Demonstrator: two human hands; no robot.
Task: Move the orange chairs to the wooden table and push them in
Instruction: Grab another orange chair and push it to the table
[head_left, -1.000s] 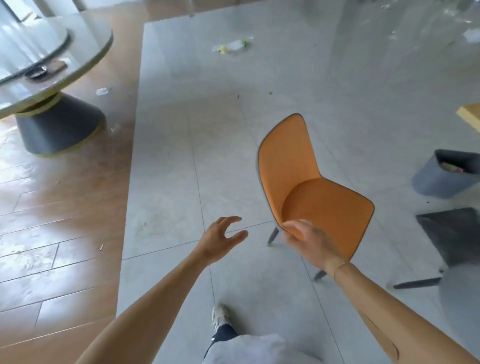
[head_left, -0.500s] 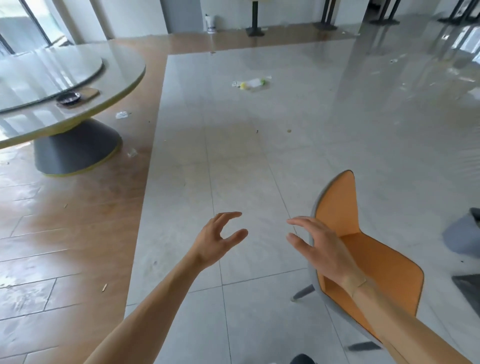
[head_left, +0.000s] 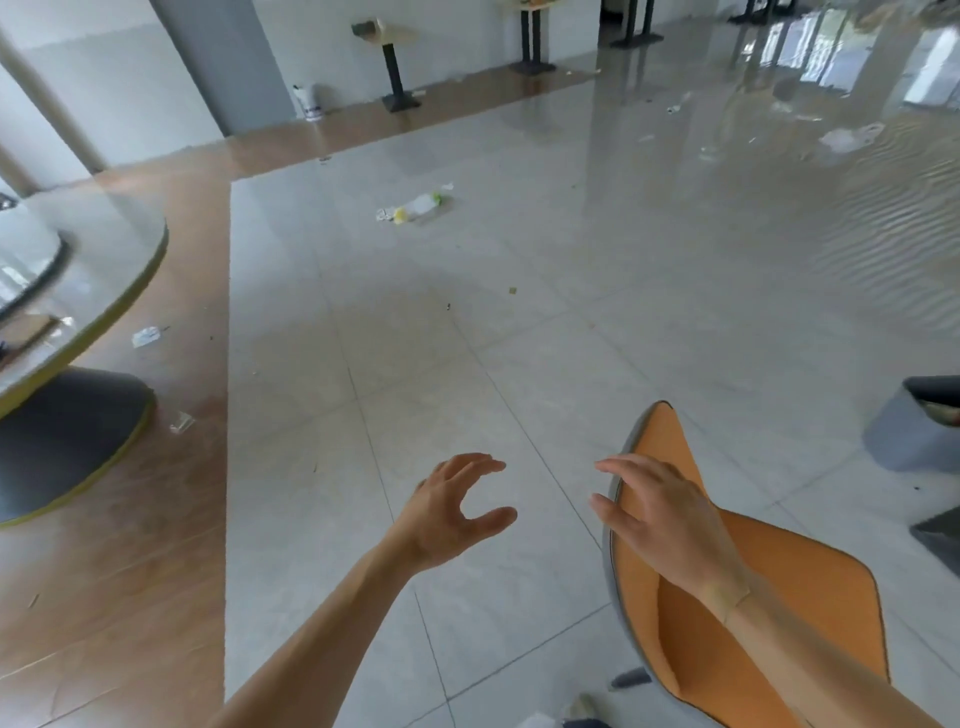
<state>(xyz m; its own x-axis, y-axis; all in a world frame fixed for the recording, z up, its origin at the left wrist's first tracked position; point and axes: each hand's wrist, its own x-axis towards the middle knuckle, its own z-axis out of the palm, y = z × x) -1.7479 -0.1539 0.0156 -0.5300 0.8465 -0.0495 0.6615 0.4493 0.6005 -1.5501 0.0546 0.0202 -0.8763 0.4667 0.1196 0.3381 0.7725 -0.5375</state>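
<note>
One orange chair (head_left: 815, 592) with a grey shell and dark legs stands on the grey tile floor at the lower right, its backrest toward the left. My right hand (head_left: 660, 514) is spread in front of the backrest's upper edge, fingers apart, not closed around it. My left hand (head_left: 452, 512) hangs in the air left of the chair, fingers curled apart and holding nothing. No large wooden table is in view.
A round glass-topped table (head_left: 111, 260) on a dark cone base (head_left: 62, 436) stands at the left on the wood floor. A grey bin (head_left: 906, 431) and another dark chair's edge (head_left: 943, 538) are at the right. Litter (head_left: 413, 208) lies ahead. Small pedestal tables (head_left: 389, 41) line the far wall.
The view has lifted toward the room, so the chair now sits lower right. My right hand has left the seat's front edge and is now spread by the backrest.
</note>
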